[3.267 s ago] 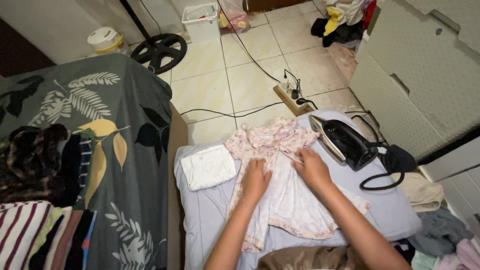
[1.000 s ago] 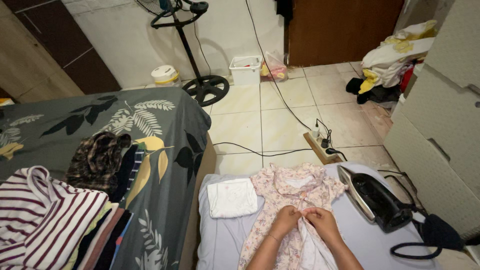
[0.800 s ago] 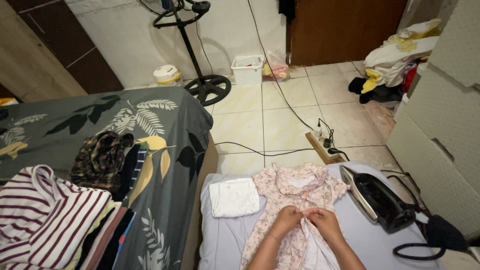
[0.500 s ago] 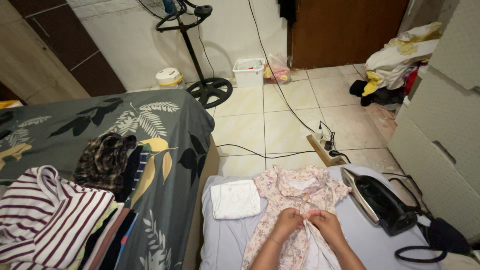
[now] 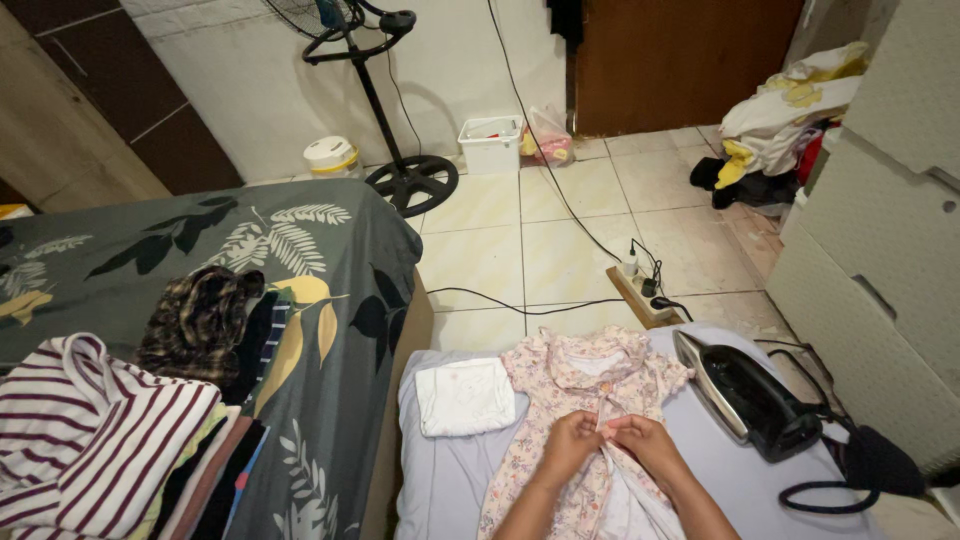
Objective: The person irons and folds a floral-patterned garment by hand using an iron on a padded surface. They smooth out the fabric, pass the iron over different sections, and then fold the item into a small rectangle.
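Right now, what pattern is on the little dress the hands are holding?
The dress has tiny pink flowers on a pale cream cloth, seen best in the head view.

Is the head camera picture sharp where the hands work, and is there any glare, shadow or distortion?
Head view: both hands, left hand and right hand, and the floral garment look sharp; light is dim and even; faint sheen on the floor tiles; wide-angle lens bends the edges; fan stand casts a soft shadow on the wall.

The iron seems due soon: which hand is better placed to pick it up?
Probably the right hand: the iron lies on that side, while the left hand would have to cross over. Both pinch the dress.
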